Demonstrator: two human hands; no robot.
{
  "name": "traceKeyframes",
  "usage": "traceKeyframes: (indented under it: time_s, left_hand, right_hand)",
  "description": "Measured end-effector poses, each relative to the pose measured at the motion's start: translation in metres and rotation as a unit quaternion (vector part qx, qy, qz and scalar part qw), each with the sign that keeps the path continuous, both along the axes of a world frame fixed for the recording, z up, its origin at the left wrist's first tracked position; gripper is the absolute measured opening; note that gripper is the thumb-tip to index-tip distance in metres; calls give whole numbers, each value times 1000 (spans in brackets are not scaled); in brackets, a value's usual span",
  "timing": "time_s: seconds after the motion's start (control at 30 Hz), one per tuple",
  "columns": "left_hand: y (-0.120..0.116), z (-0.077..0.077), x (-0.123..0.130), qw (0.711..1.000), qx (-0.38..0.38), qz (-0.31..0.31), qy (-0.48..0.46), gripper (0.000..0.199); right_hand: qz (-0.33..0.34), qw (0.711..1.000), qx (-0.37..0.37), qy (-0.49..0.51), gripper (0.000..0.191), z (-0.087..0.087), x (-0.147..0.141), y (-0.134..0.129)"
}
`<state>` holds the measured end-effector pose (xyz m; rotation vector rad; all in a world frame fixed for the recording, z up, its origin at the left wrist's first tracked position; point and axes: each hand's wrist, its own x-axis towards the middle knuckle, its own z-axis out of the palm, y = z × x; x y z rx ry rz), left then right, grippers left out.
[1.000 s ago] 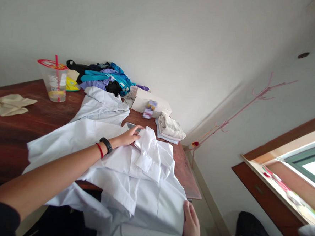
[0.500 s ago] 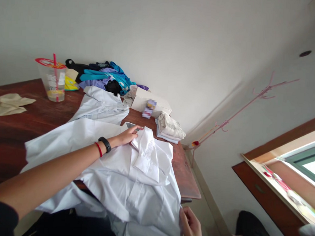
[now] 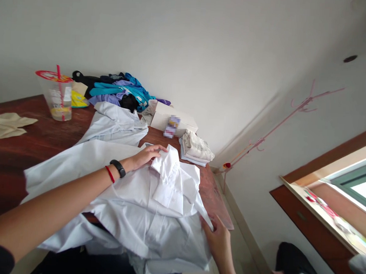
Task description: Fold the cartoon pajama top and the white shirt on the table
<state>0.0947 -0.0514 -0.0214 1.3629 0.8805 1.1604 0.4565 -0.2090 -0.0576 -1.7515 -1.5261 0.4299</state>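
Note:
A white shirt (image 3: 165, 231) lies spread over the front of the table, its lower part hanging past the near edge. A sleeve with its cuff is folded across the middle of it. My left hand (image 3: 147, 156) rests at the collar end, fingers closed on the shirt near the folded sleeve. At the right edge, my right hand (image 3: 216, 234) pinches a narrow fold of the same shirt between thumb and fingers, pulling it to a point. On the left wrist are a black band (image 3: 118, 168) and a red string.
Behind lie another white shirt (image 3: 115, 122), a pile of blue and purple clothes (image 3: 120, 89), a white box (image 3: 162, 117) and folded clothes (image 3: 196, 148). A plastic cup (image 3: 59, 100) stands at left near a tan cloth (image 3: 8, 125). A pink coat rack (image 3: 273, 130) leans right.
My right hand has moved up along the shirt's right side and now lifts a fold of its edge. My left hand has stayed near the collar.

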Motion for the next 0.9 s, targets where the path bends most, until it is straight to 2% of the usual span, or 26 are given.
traceKeyframes:
  time_s: [0.1,0.2,0.3,0.43,0.53,0.63,0.77,0.83,0.9]
  left_hand:
    - [1,5,-1,998,-28,-25,-40,37]
    - [1,10,-2,997,-34,-26,-72,40]
    - [0,13,-2,997,-34,-24,-72,44]
    - [-1,10,-2,999,-37,-24,2,38]
    - [1,4,1,996,-16,27,80,24]
    - [1,-1,7,984,39,105,138,19]
    - [-6,0,14,960,134,145,197,34]
    - [-11,2,15,926,245,122,261,47]
    - [-17,3,15,864,367,59,340,64]
  right_hand:
    - [-2,999,10,-42,38,2,6,5]
    - [-26,997,36,-65,37,3,15,5]
    - [-24,995,39,-88,34,2,21,4]
    - [5,990,16,-141,32,-1,21,4]
    - [40,983,50,-175,36,-5,20,4]
    - [92,969,90,-211,39,-5,20,8]
    - [179,950,100,-235,44,2,16,23]
    - [223,945,79,-224,45,5,11,32]
    - [258,943,57,-202,45,7,5,40]
